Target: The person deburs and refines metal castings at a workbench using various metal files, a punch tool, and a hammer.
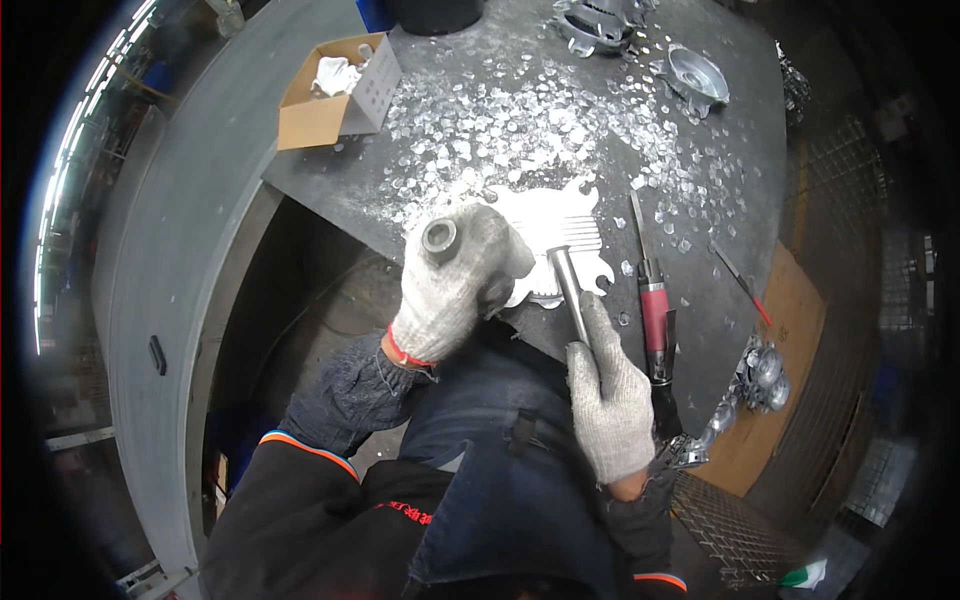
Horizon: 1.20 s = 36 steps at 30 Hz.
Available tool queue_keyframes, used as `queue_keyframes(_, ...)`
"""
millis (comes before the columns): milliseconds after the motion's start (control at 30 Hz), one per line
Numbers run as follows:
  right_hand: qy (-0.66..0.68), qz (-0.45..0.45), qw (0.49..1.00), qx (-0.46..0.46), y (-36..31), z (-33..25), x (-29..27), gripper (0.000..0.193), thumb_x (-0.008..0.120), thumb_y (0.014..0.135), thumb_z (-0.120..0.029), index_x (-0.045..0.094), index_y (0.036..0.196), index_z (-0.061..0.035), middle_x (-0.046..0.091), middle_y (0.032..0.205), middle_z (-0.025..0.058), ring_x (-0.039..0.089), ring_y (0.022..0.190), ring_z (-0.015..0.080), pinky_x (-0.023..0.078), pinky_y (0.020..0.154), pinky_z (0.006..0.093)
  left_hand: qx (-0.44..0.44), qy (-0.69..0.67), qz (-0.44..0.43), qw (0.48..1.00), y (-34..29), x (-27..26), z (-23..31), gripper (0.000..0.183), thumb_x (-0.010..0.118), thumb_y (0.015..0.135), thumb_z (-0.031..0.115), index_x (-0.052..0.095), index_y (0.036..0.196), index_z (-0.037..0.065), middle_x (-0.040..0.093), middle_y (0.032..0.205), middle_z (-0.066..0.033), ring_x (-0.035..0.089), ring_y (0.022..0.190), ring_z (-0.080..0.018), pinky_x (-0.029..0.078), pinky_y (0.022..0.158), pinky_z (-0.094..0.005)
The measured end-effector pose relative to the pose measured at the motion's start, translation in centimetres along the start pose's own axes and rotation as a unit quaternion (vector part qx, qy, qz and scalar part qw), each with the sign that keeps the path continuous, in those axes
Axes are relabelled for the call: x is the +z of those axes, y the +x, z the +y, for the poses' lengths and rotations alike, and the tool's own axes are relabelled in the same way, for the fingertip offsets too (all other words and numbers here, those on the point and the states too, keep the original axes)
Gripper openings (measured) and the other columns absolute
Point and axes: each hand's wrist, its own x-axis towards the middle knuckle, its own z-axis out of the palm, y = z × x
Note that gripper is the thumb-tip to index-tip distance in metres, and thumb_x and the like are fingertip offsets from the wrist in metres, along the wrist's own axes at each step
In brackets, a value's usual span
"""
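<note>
Both of my hands wear whitish knit gloves. My left hand (455, 285) is closed round a thick metal tube (440, 238), whose round hollow end points up out of the fist; the rest of it is hidden. In my right hand (608, 400) lies a shiny metal rod (568, 285), gripped near its lower end, with its upper end at the casting. A bright silver finned metal casting (555, 218) with notched lugs lies flat at the table's near edge, partly behind my left hand.
Small metal flakes (490, 135) cover much of the dark table (610, 160). A red power tool (655, 315) with a long blade lies at right, beside a thin red-handled tool (745, 285). An open cardboard box (365, 95) stands far left; a round casting (695, 78) sits far right.
</note>
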Motion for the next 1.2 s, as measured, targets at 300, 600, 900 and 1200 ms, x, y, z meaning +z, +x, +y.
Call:
queue_keyframes(300,0.071,0.052,0.995,0.038,-1.1,-2.1,-1.1,0.054,0.065,0.105,-0.004,0.053,0.157,0.0013,0.073,0.130,0.0285,0.079,0.105,0.0320,0.060,0.088,0.0379,0.134,0.168,-0.013,0.977,-0.7,0.9,-0.5,0.015,0.072,0.102,0.015,0.071,0.106,0.001,0.073,0.084,-0.0084,0.069,0.075,-0.0162,0.056,0.066,-0.0319)
queue_keyframes(600,-0.152,-0.030,0.915,-0.372,-0.9,-9.9,-6.2,0.057,0.066,0.100,-0.009,0.051,0.152,0.0103,0.075,0.102,0.0190,0.065,0.054,0.0296,0.056,0.056,0.0398,0.177,0.243,-0.050,0.953,-0.3,1.6,-1.7,0.011,0.080,0.096,0.003,0.072,0.105,0.003,0.074,0.102,-0.0072,0.071,0.097,-0.0163,0.058,0.090,-0.0350)
queue_keyframes(900,-0.024,0.142,0.980,-0.136,-3.7,-6.6,-6.8,0.056,0.059,0.101,0.006,0.053,0.157,0.0047,0.062,0.153,0.0266,0.059,0.144,0.0310,0.044,0.120,0.0390,0.082,0.042,0.044,0.995,-0.8,3.0,1.2,0.014,0.077,0.102,0.014,0.077,0.098,0.000,0.078,0.090,-0.0031,0.069,0.080,-0.0098,0.057,0.075,-0.0288)
queue_keyframes(1200,-0.334,0.160,0.928,-0.032,0.5,7.3,-11.6,0.050,0.071,0.100,-0.013,0.063,0.149,-0.0094,0.074,0.116,0.0206,0.076,0.099,0.0389,0.060,0.086,0.0470,0.047,0.590,-0.040,0.805,7.4,-2.6,3.3,0.042,0.078,0.100,0.039,0.076,0.122,0.003,0.080,0.095,-0.0102,0.075,0.083,-0.0208,0.059,0.079,-0.0339)
